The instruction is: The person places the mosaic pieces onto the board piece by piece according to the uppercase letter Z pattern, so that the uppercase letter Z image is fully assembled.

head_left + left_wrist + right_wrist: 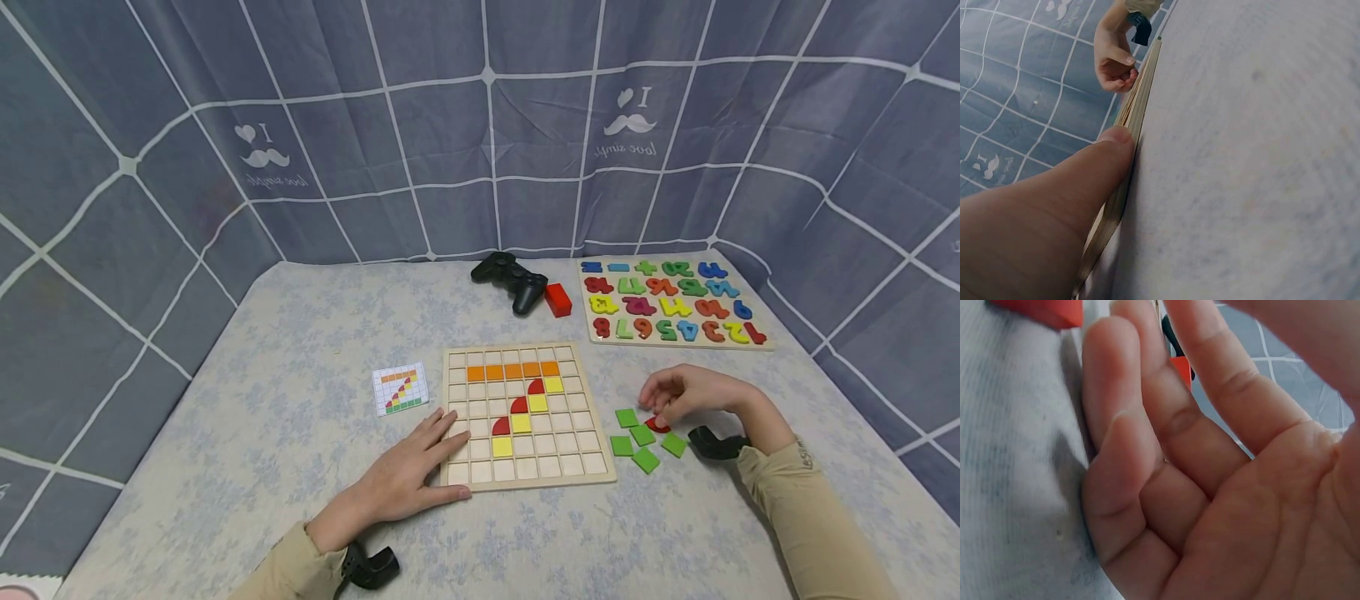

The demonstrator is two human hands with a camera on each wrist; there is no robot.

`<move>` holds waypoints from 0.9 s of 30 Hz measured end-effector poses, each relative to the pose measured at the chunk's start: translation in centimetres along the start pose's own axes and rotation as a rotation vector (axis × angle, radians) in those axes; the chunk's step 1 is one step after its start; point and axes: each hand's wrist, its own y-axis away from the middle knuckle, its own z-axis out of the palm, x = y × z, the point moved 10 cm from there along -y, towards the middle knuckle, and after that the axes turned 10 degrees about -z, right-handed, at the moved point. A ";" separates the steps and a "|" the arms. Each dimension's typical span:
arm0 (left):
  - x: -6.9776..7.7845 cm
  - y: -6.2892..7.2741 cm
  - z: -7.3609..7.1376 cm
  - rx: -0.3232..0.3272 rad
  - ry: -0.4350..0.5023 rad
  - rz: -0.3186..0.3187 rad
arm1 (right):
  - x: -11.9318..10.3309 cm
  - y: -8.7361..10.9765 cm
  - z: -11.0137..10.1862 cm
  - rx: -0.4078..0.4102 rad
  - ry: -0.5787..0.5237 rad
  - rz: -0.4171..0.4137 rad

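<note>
My left hand (408, 475) rests on the left edge of a wooden grid board (603, 473), its thumb along the board's near side. The board bears a row of orange squares (513, 371) and a diagonal of yellow squares (502, 447) and red quarter-circles (501, 427). Right of the board, my right hand (693, 393) is low over the table with fingers bent. Its thumb meets a loose red curved piece (657, 425), also seen in the right wrist view; whether the fingertips pinch it is hidden. Several green square tiles (642, 435) lie around it.
A pattern card (401, 389) lies left of the board. Behind the board are a black game controller (512, 282) and a red block (558, 300). A number puzzle board (675, 342) sits at the back right. Tile-patterned curtains (450, 150) surround the table.
</note>
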 end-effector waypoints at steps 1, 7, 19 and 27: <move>0.0 0.0 0.0 0.000 0.001 0.000 | 0.0 0.0 0.0 -0.003 -0.008 0.002; 0.1 0.0 0.0 0.006 -0.003 0.009 | 0.1 0.1 0.2 -0.017 -0.019 -0.004; 0.1 0.0 0.0 0.007 -0.015 0.014 | 0.3 -0.1 -0.1 0.015 0.068 0.036; 0.1 0.0 0.0 0.009 -0.013 0.014 | 0.4 -0.3 -0.5 0.066 0.108 0.071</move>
